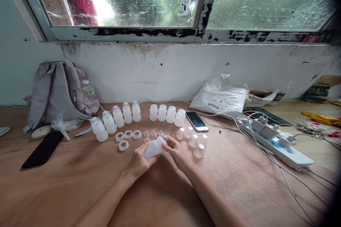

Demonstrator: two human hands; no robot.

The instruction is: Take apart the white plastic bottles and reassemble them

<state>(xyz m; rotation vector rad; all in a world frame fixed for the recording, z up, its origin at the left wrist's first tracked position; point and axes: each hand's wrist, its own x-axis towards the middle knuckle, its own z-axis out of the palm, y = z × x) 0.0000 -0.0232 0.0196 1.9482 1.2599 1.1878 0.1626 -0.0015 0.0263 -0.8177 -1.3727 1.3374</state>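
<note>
My left hand [139, 160] is wrapped round a frosted white baby bottle [153, 149], tilted with its neck up and to the right. At the neck, the fingers of my right hand [174, 149] pinch a clear bottle nipple [166, 136]; whether it is seated on the neck I cannot tell. Just beyond my hands lie several clear nipples [153, 133]. White collar rings [128, 134] lie to their left, and clear dome caps [192, 143] to the right. Behind them stand several open bottles [162, 112] and, further left, several topped bottles [118, 116].
A phone [197, 121] lies right of the bottles, before a white plastic bag [221, 95]. A power strip [277, 145] with trailing cables takes up the right side. On the left are a grey backpack [57, 88], a black flat case [42, 150] and a knife-like blade [83, 132].
</note>
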